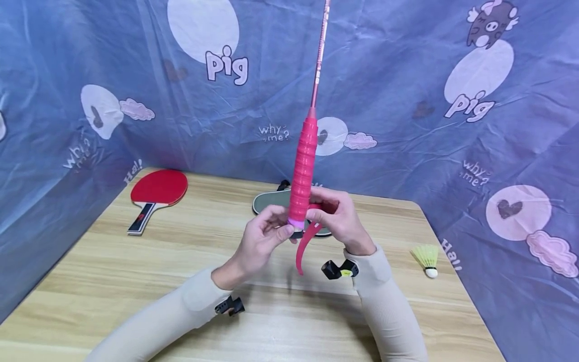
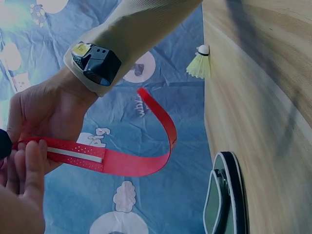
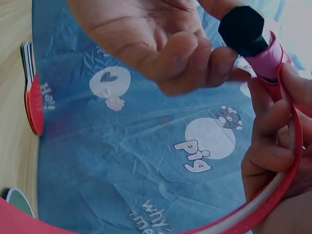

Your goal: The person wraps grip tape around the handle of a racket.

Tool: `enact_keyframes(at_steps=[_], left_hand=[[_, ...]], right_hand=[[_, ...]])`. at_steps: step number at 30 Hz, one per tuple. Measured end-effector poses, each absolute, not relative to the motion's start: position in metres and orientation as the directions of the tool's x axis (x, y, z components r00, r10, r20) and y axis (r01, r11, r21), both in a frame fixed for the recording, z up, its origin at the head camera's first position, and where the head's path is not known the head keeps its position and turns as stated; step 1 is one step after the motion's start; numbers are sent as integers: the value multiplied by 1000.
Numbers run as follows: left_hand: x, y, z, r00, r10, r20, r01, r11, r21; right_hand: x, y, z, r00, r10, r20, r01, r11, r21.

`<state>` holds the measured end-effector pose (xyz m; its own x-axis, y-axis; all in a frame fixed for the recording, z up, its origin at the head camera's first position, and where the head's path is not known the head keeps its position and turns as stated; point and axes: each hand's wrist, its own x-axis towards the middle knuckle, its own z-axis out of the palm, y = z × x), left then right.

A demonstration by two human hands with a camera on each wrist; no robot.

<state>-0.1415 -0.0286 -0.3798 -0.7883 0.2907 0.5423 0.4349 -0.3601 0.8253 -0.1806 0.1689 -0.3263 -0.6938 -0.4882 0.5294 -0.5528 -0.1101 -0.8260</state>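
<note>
A badminton racket stands almost upright in the head view, its shaft [image 1: 320, 60] running out of frame at the top. Red grip tape [image 1: 304, 168] is wound in overlapping turns round its handle. At the handle's lower end, my left hand [image 1: 262, 236] holds the racket by finger and thumb. A purple band and the black butt cap [image 3: 242, 30] show there in the right wrist view. My right hand [image 1: 336, 216] pinches the tape close to the handle. From it hangs a loose tape tail [image 2: 131, 163], curling and showing a white strip along its perforated part.
On the wooden table [image 1: 253, 322], a red table tennis bat [image 1: 159, 187] lies at the back left. A grey-green case [image 1: 267, 202] with dark trim lies behind the hands. A yellow shuttlecock [image 1: 427, 259] lies near the right edge. Blue printed cloth [image 1: 384, 100] surrounds the table's far sides.
</note>
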Motion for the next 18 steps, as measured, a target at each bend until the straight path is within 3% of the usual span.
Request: enact_keyframes(at_steps=[8,12,18], left_hand=[[-139,-25,-381,-785,115,608,566,-266,780],[-138,-24,-380,-815,82,573,551,-192,812],[-138,-26,-377,-859,73,507,484,-209,850]], right_hand=[[-183,164,-332,-686,-391,614,-638,-84,-766],[-185,164,-334,-683,-370,630,-656,-69,-752],[-186,161,-334,-692,-361,625,-656,-48,-754]])
